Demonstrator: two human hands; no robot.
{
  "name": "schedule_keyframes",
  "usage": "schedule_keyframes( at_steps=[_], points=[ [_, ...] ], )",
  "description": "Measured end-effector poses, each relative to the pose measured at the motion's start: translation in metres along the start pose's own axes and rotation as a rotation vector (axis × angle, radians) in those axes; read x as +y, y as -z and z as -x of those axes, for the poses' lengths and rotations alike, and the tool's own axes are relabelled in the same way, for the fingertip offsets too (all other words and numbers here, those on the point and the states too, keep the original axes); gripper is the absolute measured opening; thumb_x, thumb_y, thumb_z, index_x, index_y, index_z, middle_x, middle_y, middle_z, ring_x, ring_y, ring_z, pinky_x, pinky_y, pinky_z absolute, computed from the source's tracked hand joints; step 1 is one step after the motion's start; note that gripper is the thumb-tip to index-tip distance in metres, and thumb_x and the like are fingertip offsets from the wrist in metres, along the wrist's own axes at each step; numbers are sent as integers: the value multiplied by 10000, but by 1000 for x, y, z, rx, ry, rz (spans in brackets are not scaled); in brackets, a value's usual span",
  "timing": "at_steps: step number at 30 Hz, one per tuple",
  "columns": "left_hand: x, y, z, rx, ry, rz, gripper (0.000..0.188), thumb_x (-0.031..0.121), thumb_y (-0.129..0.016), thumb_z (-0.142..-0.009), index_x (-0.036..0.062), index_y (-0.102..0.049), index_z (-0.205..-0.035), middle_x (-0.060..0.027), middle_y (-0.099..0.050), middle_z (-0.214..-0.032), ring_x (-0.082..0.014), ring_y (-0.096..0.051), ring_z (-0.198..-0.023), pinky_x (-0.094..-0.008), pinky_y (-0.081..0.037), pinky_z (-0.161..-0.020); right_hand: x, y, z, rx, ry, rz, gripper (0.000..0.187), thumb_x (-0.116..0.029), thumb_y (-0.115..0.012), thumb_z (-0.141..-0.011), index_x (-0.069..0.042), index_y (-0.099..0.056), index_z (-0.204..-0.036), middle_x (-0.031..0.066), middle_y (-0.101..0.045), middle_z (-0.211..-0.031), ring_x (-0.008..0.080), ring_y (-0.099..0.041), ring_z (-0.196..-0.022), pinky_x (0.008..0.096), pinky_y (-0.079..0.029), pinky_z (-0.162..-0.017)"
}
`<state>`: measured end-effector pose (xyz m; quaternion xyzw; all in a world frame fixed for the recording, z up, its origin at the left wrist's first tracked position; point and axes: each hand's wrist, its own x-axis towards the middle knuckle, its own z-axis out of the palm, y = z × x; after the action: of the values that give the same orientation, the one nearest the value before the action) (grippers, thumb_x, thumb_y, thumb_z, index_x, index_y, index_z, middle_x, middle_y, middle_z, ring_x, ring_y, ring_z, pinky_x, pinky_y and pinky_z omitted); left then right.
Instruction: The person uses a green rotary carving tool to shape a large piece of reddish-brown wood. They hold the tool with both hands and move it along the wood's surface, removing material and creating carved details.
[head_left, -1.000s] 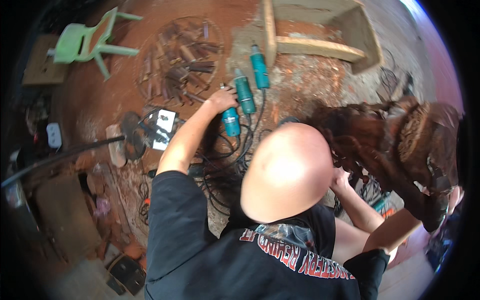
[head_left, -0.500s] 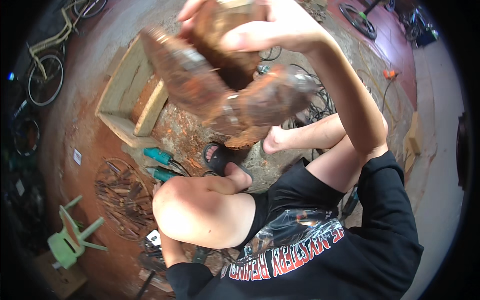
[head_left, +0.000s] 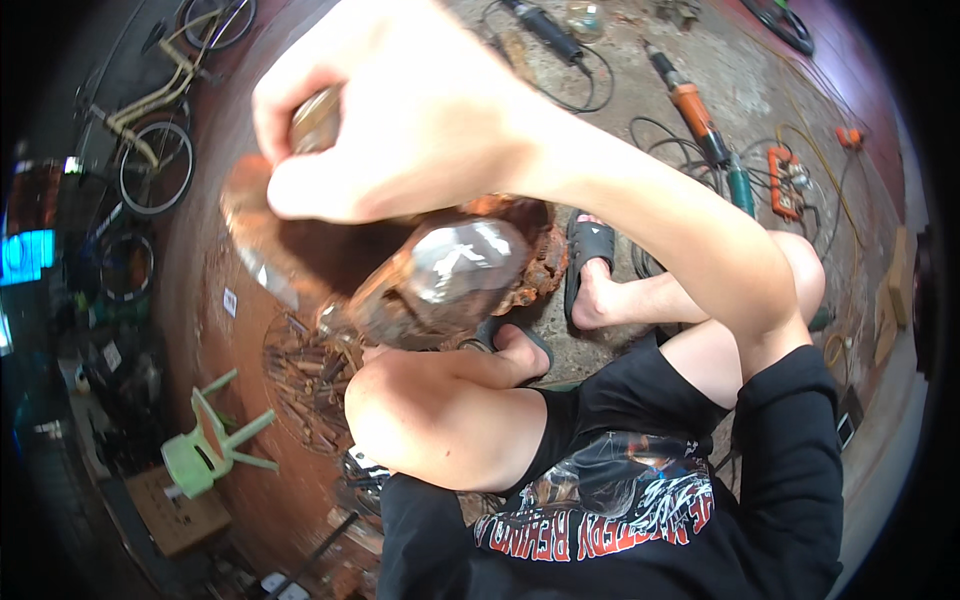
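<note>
My right hand [head_left: 390, 140] is curled around a brown rounded knob of wood [head_left: 318, 120], thumb on one side and fingers on the other. The knob appears to be part of a large reddish-brown carved wood piece [head_left: 435, 285] with glossy faces, a dark hollow and rough, bark-like edges. The piece is raised over my bent left knee, partly covered by my hand. Of my left hand [head_left: 374, 352], at most a sliver of skin shows between knee and wood. Its fingers are hidden.
A round tray of wood offcuts [head_left: 300, 385] lies beside my knee, near a green plastic stool [head_left: 205, 450] and a cardboard box [head_left: 175, 512]. Right of my arm are an orange power tool [head_left: 695, 110], tangled cables and an orange power strip [head_left: 783, 183]. A bicycle [head_left: 155, 165] stands far left.
My right hand has come lower and to the left, turning the carved wood piece so different faces show. The view has shifted, bringing the orange power tool into sight.
</note>
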<state>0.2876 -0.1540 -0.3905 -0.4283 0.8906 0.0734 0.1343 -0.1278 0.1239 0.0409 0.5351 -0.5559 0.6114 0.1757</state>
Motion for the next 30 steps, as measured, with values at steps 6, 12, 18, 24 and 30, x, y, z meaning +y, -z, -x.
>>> schedule_keyframes(
  at_steps=[6,12,18,24,30],
  points=[
    [51,-6,-32,36,364,111,850,562,-774,-906,15,-486,-1490,-203,-750,-1252,-347,-736,-1138,-482,-599,-938,13,-3,-2,122,-214,140,141,-202,-719,-844,-69,-734,-801,95,-755,-745,283,-668,-610,401,-559,-652],
    [58,65,-125,-218,572,190,984,629,-762,-876,52,-427,-1600,-205,-682,-1435,-342,-673,-1322,-465,-526,-1118,43,-1,-20,-245,-504,183,240,-147,-621,-990,6,-710,-1153,184,-710,-1159,296,-659,-1067,398,-494,-993],
    [49,49,-94,49,577,549,864,569,-748,-853,18,-547,-1488,-251,-706,-1342,-364,-714,-1206,-447,-577,-1020,41,4,4,-293,-395,214,294,-173,-579,-1018,33,-690,-1198,214,-700,-1196,305,-657,-1108,408,-497,-1015],
    [24,67,-18,53,179,2339,571,478,-567,-992,35,-604,-1350,-100,-671,-836,-172,-616,-608,-288,-510,-564,38,18,25,-274,-398,207,350,-199,-537,-1045,59,-670,-1242,243,-689,-1232,314,-655,-1150,418,-500,-1037],
    [60,163,53,-126,-664,3374,727,557,-590,-1021,26,-465,-1502,-29,-571,-754,-122,-341,-459,-302,-320,-477,20,64,43,-84,-456,192,407,-224,-496,-1073,86,-650,-1286,272,-678,-1268,323,-654,-1192,428,-502,-1058]
  ],
)
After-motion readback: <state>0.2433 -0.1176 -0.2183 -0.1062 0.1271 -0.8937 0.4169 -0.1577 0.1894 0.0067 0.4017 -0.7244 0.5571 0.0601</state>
